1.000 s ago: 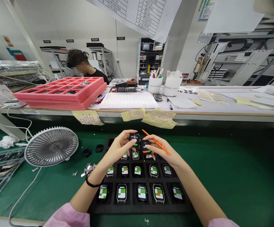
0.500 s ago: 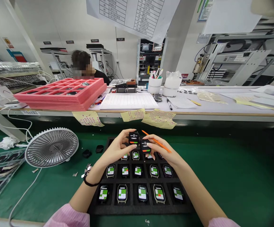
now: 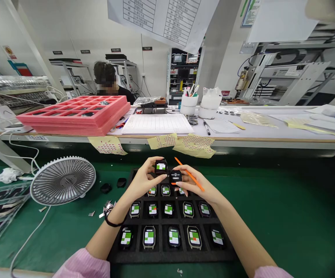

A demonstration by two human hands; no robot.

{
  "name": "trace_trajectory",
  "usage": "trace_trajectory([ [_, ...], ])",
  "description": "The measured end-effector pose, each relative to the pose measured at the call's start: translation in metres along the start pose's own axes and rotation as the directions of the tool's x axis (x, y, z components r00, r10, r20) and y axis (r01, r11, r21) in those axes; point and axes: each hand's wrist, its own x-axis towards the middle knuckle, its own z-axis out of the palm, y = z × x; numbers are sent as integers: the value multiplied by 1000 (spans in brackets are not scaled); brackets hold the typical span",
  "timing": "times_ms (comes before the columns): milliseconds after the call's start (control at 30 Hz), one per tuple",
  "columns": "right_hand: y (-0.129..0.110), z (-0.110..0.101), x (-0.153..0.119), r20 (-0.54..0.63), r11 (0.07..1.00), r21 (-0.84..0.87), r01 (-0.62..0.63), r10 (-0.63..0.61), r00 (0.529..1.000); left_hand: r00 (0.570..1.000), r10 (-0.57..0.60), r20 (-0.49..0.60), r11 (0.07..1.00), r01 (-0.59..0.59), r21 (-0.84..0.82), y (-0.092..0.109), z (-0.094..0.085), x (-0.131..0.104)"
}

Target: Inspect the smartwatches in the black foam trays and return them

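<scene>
Two dark smartwatch bodies without straps are held up above the back of a black foam tray. My left hand is closed on one smartwatch, whose screen shows a green and white grid. My right hand grips the other smartwatch, with dark screen, white text and an orange strip at its lower edge. An orange stick like a pen also rests slantwise in my right hand. Below, lit smartwatches such as this one sit in the tray's compartments, most showing green and white grids.
A grey fan stands left of the tray, with two small black pieces between them. Clear trays of parts lie far left. The raised shelf behind holds a pink foam tray and paper sheets. A person sits beyond.
The left smartwatch's screen has changed from dark text to a green and white grid. Both hands have shifted slightly left. The person beyond the shelf has moved a little right.
</scene>
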Motion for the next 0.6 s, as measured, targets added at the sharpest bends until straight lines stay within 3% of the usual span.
trace_trajectory([
  [200, -1, 1, -1, -24, 999, -32, -11, 10, 1000, 1000, -11, -11, 996, 10, -86, -1, 1, 0],
  [600, 3, 4, 2, -98, 1000, -11, -22, 21, 995, 993, -58, -103, 995, 49, -92, 0, 3, 2],
])
